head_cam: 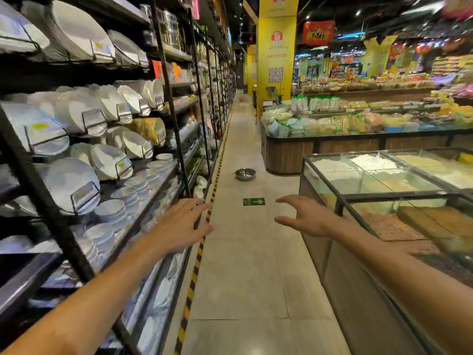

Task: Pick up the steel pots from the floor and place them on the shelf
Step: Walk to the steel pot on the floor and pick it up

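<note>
While the steel pot (245, 173) sits well ahead on the aisle floor (245, 265) beside the shelf (163, 180), left hand (183, 225) and right hand (305, 216) reach forward empty, fingers spread, likely readying a two-handed lift.

Retail setting: a supermarket aisle.
Tall black shelf racks (163, 73) on the left carry stacked white plates (76, 34) and bowls (112, 208) with price tags. On the right, glass-topped bins (371, 175) hold bulk dry goods; beyond them, display stands (332, 142) hold bagged food. A yellow pillar (276, 52) bears signage, red banners (318, 32) hang overhead, and a green arrow sticker (254, 201) marks the tiled floor (243, 278).
</note>
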Demonstrator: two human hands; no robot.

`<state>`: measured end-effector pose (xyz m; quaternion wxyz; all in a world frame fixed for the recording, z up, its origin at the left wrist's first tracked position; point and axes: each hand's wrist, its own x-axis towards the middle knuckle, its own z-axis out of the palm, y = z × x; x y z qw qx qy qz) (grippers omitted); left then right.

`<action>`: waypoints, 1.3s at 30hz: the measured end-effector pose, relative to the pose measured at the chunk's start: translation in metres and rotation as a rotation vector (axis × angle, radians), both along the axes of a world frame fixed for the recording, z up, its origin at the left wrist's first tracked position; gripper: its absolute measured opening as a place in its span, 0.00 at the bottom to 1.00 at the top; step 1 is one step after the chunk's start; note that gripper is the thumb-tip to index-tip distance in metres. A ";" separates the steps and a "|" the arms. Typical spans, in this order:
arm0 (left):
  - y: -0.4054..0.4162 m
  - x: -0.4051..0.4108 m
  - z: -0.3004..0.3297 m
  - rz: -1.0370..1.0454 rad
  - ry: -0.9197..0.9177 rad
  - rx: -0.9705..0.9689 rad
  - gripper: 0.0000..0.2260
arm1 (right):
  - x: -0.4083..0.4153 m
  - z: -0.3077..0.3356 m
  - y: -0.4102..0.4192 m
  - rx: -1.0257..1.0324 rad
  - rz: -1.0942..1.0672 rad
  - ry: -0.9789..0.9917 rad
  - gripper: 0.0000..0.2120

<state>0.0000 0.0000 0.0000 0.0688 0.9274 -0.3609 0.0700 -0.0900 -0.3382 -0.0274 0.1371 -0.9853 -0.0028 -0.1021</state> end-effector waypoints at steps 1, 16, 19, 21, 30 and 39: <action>-0.017 0.020 -0.005 -0.009 0.000 0.001 0.30 | 0.017 -0.004 -0.014 0.026 -0.006 0.009 0.36; -0.199 0.326 -0.083 0.101 0.132 0.129 0.33 | 0.321 -0.067 -0.208 0.085 -0.028 0.165 0.34; -0.226 0.410 -0.105 0.106 0.139 0.126 0.33 | 0.400 -0.090 -0.240 0.089 -0.031 0.166 0.34; -0.244 0.468 -0.118 0.105 0.155 0.100 0.34 | 0.454 -0.101 -0.260 0.080 -0.030 0.183 0.34; -0.356 0.728 -0.149 0.097 0.202 0.114 0.33 | 0.669 -0.132 -0.386 0.136 -0.137 0.321 0.35; -0.524 0.964 -0.199 0.102 0.228 0.171 0.33 | 0.914 -0.180 -0.546 0.189 -0.122 0.311 0.34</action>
